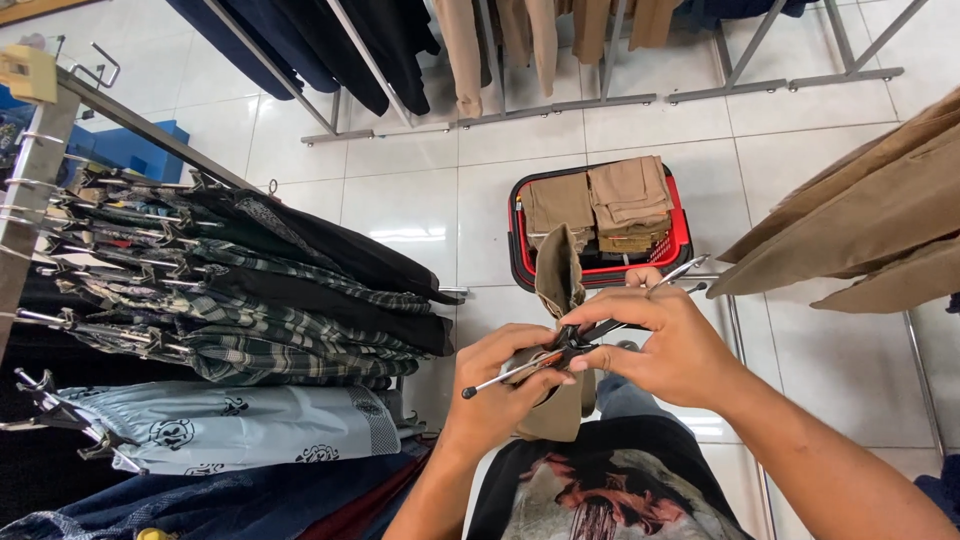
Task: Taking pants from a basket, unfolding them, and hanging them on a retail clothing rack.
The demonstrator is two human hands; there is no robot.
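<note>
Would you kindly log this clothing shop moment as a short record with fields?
Setting: clothing racks on white tiled floor
Left hand: grips khaki trousers and clip hanger
Right hand: pinches the hanger's clip
Basket: red basket on floor, holding folded khaki trousers
Left rack: plaid garments on hangers
Right rack: tan garments

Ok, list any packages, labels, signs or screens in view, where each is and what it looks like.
Tag: top left, on the end of the rack post; small pale yellow block.
Basket: on the floor ahead; red with black rim, holds folded tan trousers. No wrapped packages.
No signs or screens.
Left hand and right hand hold a clip hanger with tan cloth; no label shows on it.
</note>
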